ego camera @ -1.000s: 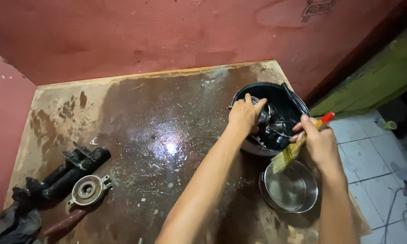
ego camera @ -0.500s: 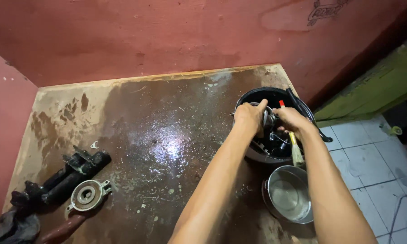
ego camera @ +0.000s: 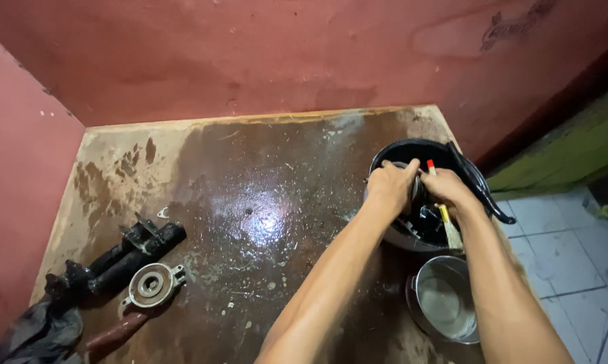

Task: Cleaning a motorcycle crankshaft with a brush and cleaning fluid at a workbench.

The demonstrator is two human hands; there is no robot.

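Left hand: the left hand (ego camera: 391, 185) reached into the black bucket (ego camera: 412, 152) at the right of the frame, fingers curled tight around a dark, greasy metal part (ego camera: 417, 189) that stayed mostly hidden behind the knuckles.
Right hand: the right hand (ego camera: 447, 191) sat just beside the left one, over the bucket's mouth, clenched on a paintbrush (ego camera: 445, 219).
Paintbrush: its red-tipped handle end stuck up above the right hand; the pale bristles pointed down toward the lower rim of the bucket.
Black bucket: it stood on the right edge of the workbench (ego camera: 250, 175), with its black handle (ego camera: 482, 189) hanging over the right side. Dark parts lay inside; what they were could not be told.
Metal pot (ego camera: 445, 300): a round, shiny steel pot stood just below the bucket, at the lower right of the frame, between the two forearms, and held a thin grey film at the bottom.
Workbench: the brown top was wet and glossy in the middle, duller and stained toward the upper left.
Left-side parts: a black cast metal assembly (ego camera: 118, 256) lay at the lower left, with a round flanged metal piece (ego camera: 150, 284) just beside it, well apart from both hands.
Rag: a dark cloth (ego camera: 37, 334) lay bunched in the lower left corner.
Walls: red walls (ego camera: 250, 54) closed in the bench at the back and left.
Floor: pale tiles (ego camera: 573, 249) showed at the far right.
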